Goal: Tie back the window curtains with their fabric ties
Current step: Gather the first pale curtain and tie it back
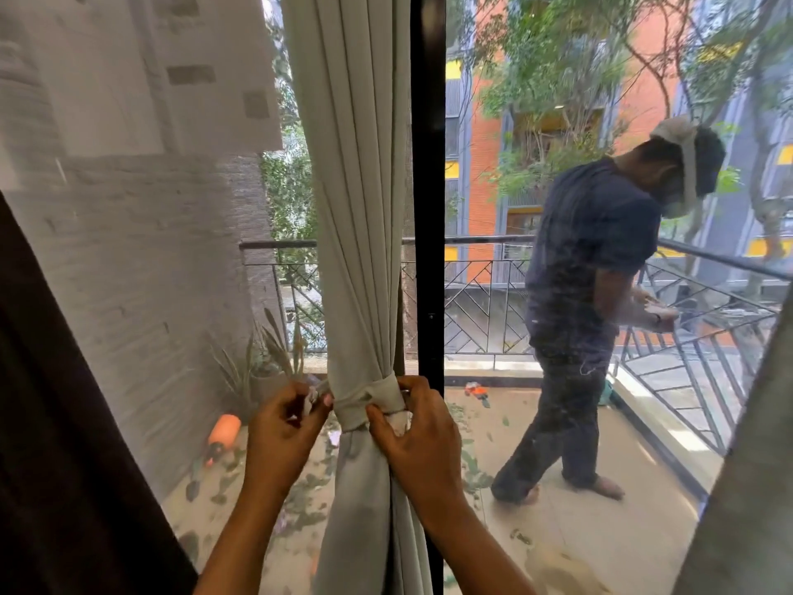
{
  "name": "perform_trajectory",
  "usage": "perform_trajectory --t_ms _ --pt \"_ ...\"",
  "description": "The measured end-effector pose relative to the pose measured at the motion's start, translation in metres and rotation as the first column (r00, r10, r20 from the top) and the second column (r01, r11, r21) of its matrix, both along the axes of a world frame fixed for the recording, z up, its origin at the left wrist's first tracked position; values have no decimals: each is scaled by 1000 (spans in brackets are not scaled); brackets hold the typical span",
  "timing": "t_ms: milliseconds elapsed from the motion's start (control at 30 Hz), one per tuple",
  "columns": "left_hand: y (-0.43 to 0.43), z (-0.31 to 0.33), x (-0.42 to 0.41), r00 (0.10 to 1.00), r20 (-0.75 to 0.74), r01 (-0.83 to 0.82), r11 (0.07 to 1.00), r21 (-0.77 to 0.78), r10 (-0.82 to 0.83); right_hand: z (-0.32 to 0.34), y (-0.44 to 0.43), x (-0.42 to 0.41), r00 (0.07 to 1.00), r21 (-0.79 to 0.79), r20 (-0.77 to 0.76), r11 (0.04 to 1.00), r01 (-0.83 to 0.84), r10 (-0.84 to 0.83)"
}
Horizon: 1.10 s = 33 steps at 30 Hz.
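A pale grey-green curtain [356, 208] hangs gathered in front of the window, next to the black frame post [427, 186]. A matching fabric tie [364, 401] is wrapped around the gathered folds at waist height. My left hand [285, 427] pinches one end of the tie on the curtain's left side. On the right, my right hand [414, 431] grips the other end, thumb pressed against the band and a whitish end showing under the fingers.
A dark brown curtain [51, 423] fills the lower left and another curtain edge [746, 465] the right. Beyond the glass, a person [588, 315] stands on the balcony by the metal railing [485, 294]. Potted plants [261, 362] and an orange object [224, 429] sit outside.
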<state>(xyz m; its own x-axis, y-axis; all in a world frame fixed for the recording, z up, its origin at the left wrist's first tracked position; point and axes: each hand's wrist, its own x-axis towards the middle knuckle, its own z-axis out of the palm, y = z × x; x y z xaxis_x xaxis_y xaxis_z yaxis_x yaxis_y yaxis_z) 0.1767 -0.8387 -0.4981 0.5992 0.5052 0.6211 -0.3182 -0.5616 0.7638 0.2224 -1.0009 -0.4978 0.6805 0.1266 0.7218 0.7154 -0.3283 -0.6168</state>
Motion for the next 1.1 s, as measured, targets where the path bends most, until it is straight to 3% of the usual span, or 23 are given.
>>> perform_trajectory --t_ms 100,333,467,633,700,867,933,1000,1100 --pt "-18 1 -13 987 68 -152 985 84 147 0 1 -4 999 -39 17 999 38 -37" --pt "-34 4 -17 970 63 -241 954 181 233 10 6 -3 996 -25 55 997 71 -69" --pt "-31 1 -20 963 121 -255 961 107 242 9 11 8 986 -30 91 990 140 -137" --pt "-31 -5 -23 965 128 -214 970 -118 229 9 19 12 985 -19 86 988 152 -150" --pt "-32 -6 -23 972 94 -204 974 -101 214 8 21 12 981 -29 107 986 166 -162" --pt "-43 10 -32 997 56 -66 973 220 55 5 12 6 981 -40 160 992 116 -108" --pt "-39 17 -34 999 14 24 942 333 -31 3 4 4 995 4 90 999 -39 38" --pt "-31 22 -38 981 -66 193 928 320 -181 2 -9 3 972 78 -9 969 -234 236" --pt "-21 29 -44 917 -232 385 873 300 -325 2 -33 3 918 259 -123 905 -337 377"
